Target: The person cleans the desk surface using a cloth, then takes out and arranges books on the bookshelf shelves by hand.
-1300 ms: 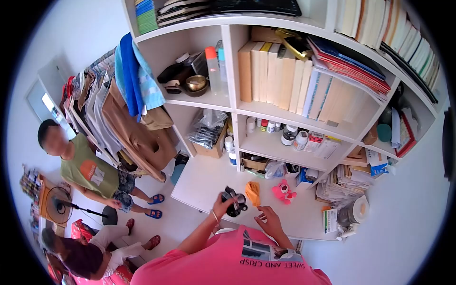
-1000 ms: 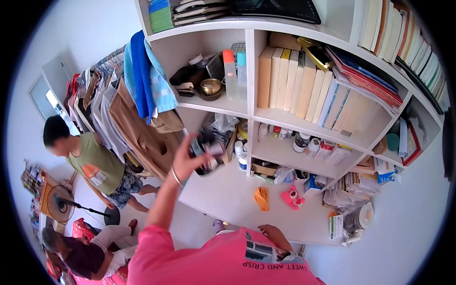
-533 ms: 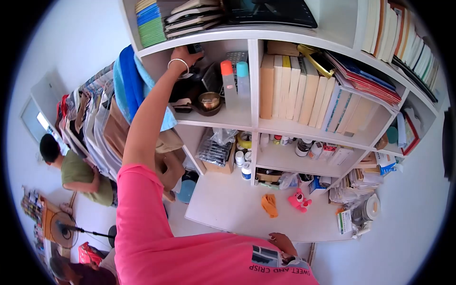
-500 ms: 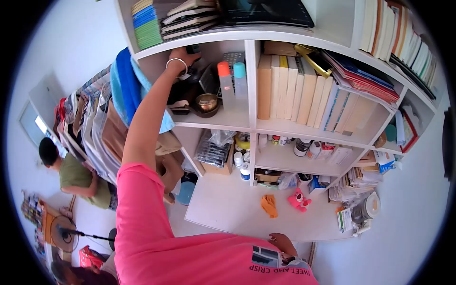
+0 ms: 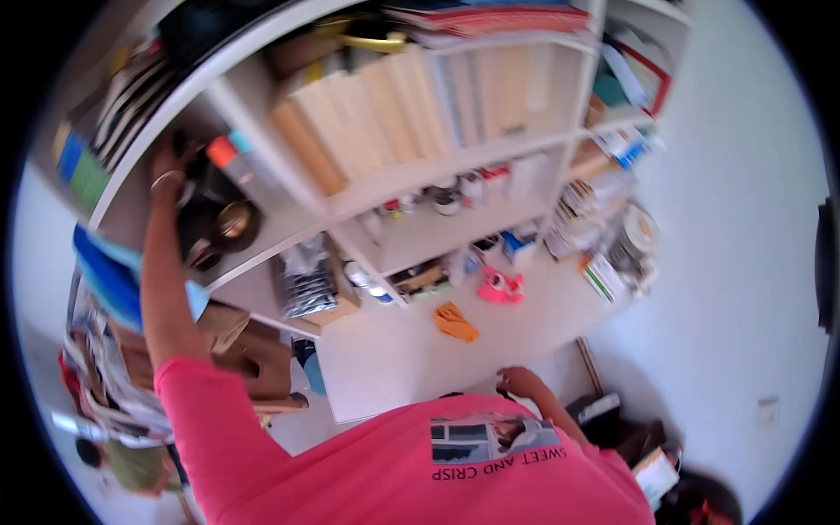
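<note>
My left hand (image 5: 170, 157) reaches into the upper left shelf compartment, among dark objects; its fingers and whatever they touch are blurred and dim. Just below it stands a brass bowl (image 5: 234, 220), with an orange-capped bottle (image 5: 234, 161) to its right. Low in the view, my right hand (image 5: 518, 381) hangs near the front edge of the white desk (image 5: 376, 367), its fingers loosely curled and partly hidden. On the desk lie an orange cloth-like item (image 5: 455, 322) and a pink plush toy (image 5: 500, 285).
Books (image 5: 376, 114) fill the middle compartment. Blue towels (image 5: 109, 276) and hanging clothes (image 5: 114, 376) are at the left, with a person in a green shirt (image 5: 136, 465) beyond. A clear jar (image 5: 637, 234) and stacked papers are at the desk's right end.
The view has swung, tilting the shelves and showing more of the right wall. Earlier my left hand carried a black object from above the desk up into the shelf compartment, where the hand remains.
</note>
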`<action>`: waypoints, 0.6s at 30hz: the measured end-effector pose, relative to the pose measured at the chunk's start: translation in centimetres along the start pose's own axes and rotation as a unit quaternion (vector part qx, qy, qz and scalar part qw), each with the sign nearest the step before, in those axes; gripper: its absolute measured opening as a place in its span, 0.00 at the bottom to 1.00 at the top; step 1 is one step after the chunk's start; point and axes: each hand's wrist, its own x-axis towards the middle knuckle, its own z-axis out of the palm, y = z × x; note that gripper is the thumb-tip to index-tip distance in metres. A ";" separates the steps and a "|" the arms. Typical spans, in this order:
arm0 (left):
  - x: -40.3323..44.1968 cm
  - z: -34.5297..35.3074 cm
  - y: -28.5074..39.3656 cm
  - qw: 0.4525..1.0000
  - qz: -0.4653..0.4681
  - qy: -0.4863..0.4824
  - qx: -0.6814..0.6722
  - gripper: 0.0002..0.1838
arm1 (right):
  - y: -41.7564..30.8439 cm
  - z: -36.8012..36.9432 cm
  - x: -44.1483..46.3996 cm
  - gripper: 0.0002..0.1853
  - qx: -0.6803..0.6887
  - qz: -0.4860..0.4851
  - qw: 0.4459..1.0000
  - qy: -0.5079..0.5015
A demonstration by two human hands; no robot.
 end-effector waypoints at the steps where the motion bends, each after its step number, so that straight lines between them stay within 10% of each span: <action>1: 0.6 -0.1 -0.4 0.997 -0.002 0.002 0.072 0.38 | 0.3 -0.2 0.3 0.21 -0.003 0.002 1.000 0.028; 5: 0.3 0.7 -4.0 0.970 0.035 0.146 0.190 0.46 | 3.1 -2.4 -1.1 0.21 0.008 0.037 0.990 0.135; 10: -11.8 -8.9 10.5 0.980 -0.016 0.177 -0.085 0.39 | 7.9 -7.7 -1.9 0.29 -0.040 0.084 0.953 0.289; 18: -35.3 -4.8 28.5 0.877 -0.131 -0.059 -0.459 0.36 | 16.9 -19.4 -1.3 0.49 -0.108 0.253 0.871 0.408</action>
